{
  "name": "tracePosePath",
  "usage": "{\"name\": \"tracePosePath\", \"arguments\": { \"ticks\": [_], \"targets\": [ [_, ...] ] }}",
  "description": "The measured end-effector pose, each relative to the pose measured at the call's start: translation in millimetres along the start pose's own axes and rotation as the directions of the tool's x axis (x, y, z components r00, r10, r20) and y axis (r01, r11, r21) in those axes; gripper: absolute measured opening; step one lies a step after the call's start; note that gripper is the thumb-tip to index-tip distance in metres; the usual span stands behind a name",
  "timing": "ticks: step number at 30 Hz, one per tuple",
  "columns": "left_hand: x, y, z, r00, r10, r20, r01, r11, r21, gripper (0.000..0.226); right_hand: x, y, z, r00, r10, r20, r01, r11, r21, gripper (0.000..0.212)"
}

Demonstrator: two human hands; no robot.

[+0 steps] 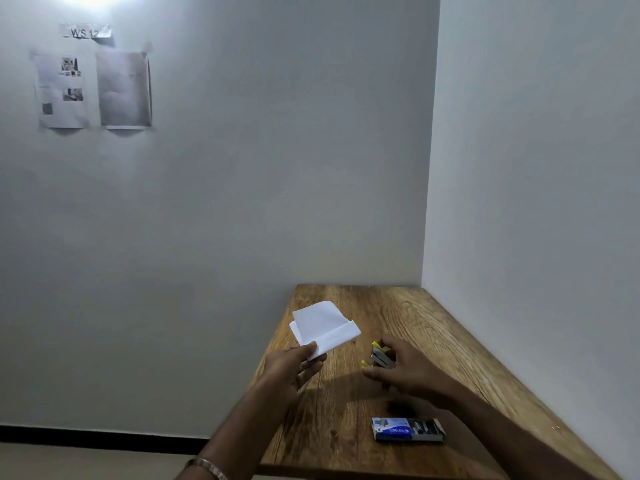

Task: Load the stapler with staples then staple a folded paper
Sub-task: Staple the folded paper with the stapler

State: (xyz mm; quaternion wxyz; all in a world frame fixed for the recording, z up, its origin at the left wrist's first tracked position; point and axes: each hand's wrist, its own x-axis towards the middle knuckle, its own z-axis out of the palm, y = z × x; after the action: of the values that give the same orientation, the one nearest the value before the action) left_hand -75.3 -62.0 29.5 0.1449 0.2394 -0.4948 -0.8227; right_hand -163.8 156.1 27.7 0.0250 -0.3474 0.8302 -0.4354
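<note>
My left hand (294, 367) pinches the near corner of a folded white paper (323, 327) and holds it above the left side of the wooden table (433, 327). My right hand (405, 370) grips a small stapler (381, 356) with a metal body and yellow tips; the stapler's jaws point left toward the paper, a short gap away from it. An open staple box (408, 429), blue and grey with staple strips showing inside, lies on the table near the front edge, below my right forearm.
The table stands in a room corner, with white walls behind it and along its right side. Printed sheets (93, 90) are taped high on the back wall at the left. Bare floor lies left of the table.
</note>
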Motion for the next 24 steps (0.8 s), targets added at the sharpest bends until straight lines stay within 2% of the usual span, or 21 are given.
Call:
{"name": "tracePosePath", "arguments": {
  "ticks": [6, 10, 14, 24],
  "targets": [
    [-8.0, -2.4, 7.7, 1.0, 0.024, 0.01, -0.025, 1.0, 0.02, 0.022, -3.1, -14.2, 5.4, 0.987, 0.145, 0.076, -0.153, 0.982, 0.113, 0.04],
    [-10.6, -5.6, 10.1, 1.0, 0.008, -0.003, -0.008, 0.999, 0.035, 0.023, -0.3, -25.0, 6.1, 0.939, 0.288, 0.187, -0.33, 0.908, 0.259, 0.068],
    [-11.8, -9.2, 15.4, 1.0, 0.007, 0.006, -0.008, 0.999, 0.045, 0.028, 5.2, -24.7, 2.6, 0.938, 0.286, 0.196, -0.338, 0.88, 0.333, 0.064],
    [-17.8, -15.6, 22.0, 0.998, 0.014, 0.063, -0.018, 0.998, 0.055, 0.028, 12.7, -15.4, 11.4, 0.9, 0.342, 0.272, -0.437, 0.69, 0.577, 0.071]
  ]
}}
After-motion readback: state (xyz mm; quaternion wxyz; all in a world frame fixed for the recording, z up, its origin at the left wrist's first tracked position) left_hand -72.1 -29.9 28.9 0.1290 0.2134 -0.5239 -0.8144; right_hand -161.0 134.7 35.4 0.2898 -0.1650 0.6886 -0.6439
